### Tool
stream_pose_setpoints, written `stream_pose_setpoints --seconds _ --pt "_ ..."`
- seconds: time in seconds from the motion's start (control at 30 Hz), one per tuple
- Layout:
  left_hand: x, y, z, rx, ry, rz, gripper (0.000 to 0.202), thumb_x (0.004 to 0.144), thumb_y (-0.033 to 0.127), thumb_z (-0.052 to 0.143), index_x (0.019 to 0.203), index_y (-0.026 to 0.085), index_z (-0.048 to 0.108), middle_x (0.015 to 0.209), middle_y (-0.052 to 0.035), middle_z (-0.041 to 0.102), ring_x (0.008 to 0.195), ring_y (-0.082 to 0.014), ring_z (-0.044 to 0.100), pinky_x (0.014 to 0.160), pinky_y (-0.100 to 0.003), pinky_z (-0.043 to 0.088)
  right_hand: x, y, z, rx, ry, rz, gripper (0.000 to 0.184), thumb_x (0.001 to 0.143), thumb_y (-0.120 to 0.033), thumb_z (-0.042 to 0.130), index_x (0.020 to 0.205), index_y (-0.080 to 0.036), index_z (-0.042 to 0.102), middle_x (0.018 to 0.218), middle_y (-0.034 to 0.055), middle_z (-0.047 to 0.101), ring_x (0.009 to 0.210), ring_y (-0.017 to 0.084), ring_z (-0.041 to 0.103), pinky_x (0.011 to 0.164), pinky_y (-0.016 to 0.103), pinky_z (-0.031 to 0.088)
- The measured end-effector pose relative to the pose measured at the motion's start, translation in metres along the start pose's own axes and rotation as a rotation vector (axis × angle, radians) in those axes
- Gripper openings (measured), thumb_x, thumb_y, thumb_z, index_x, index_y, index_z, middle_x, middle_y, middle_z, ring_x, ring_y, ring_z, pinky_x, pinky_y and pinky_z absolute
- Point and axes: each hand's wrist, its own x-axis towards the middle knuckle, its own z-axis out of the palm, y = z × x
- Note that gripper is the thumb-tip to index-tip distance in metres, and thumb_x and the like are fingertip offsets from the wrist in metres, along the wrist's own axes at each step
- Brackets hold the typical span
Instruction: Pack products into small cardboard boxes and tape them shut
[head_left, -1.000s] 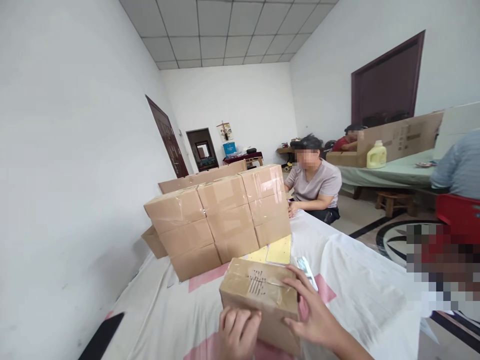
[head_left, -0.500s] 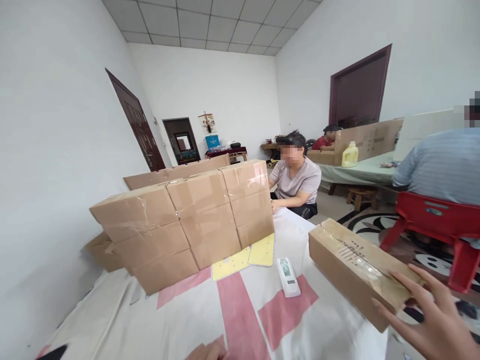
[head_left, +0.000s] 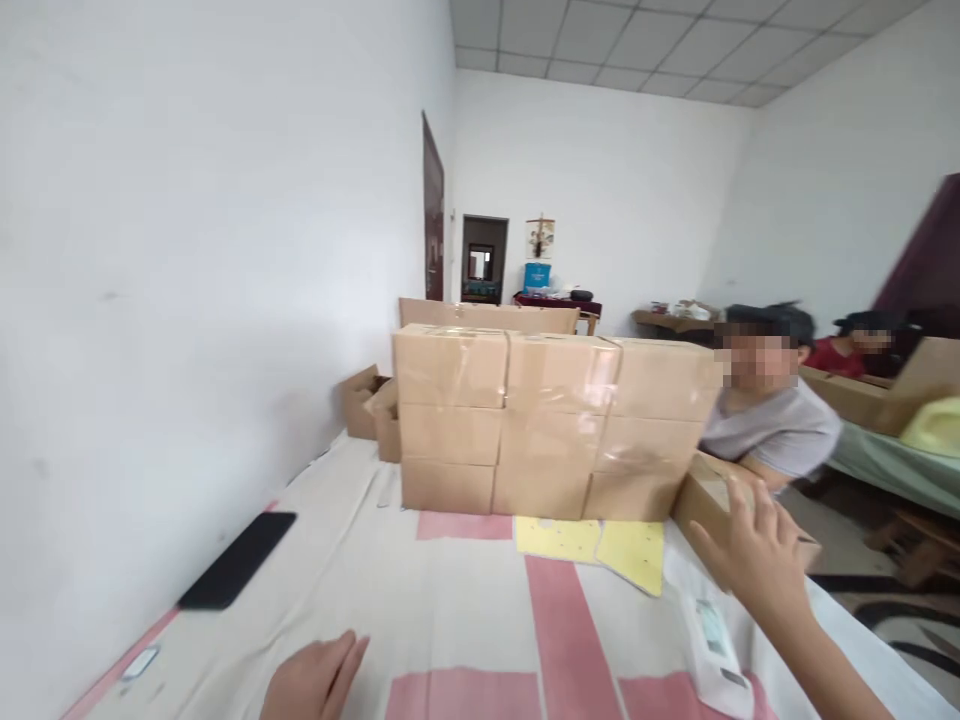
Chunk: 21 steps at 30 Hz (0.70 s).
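My right hand [head_left: 761, 550] lies over the near end of a long cardboard box [head_left: 709, 505], its fingers spread and touching the top. That box is at the right edge of the table, against the right end of a wall of stacked, taped cardboard boxes [head_left: 551, 430]. Near the front of the table, my left hand [head_left: 315, 680] rests on the cloth with its fingers curled together; nothing shows in it. A white handheld device with a small screen [head_left: 716, 650] lies below my right hand. Two yellow dotted sheets [head_left: 630, 555] lie before the stack.
A black phone-like slab [head_left: 238, 560] lies at the table's left edge, beside the wall. Open cardboard boxes [head_left: 360, 400] stand behind the stack's left end. A person in a light shirt [head_left: 780, 420] sits beyond the right end. Pink and white cloth [head_left: 465, 610] covers the table.
The view has swung left. The long box has moved from apart at the right edge to up against the stack, with my right hand on it. More of my left hand shows.
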Motion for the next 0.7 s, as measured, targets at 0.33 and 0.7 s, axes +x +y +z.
stream_pose_setpoints --seconds 0.33,0.7 --pt "0.165 -0.094 -0.028 0.032 0.137 -0.652 0.037 0.093 0.046 0.050 0.067 0.024 0.035 0.056 0.0028 0.045 0.059 -0.0176 0.048 0.059 -0.029 0.026 -0.024 -0.401 0.012 1.106 -0.456 -0.599 0.037 0.096 -0.020 0.050 0.131 -0.022 0.059 0.136 0.0126 0.063 0.128 0.025 0.059 0.109 0.043 0.051" --pt "0.225 -0.142 0.065 -0.005 -0.063 -0.603 0.010 0.088 0.025 0.057 0.091 0.020 0.065 0.095 -0.0132 0.075 0.099 -0.0297 0.068 0.082 -0.036 0.041 0.006 -0.677 0.149 1.267 -0.917 -0.003 0.074 0.092 -0.023 0.047 0.162 -0.012 0.024 0.166 0.0149 0.031 0.156 0.023 0.026 0.125 0.042 0.027"
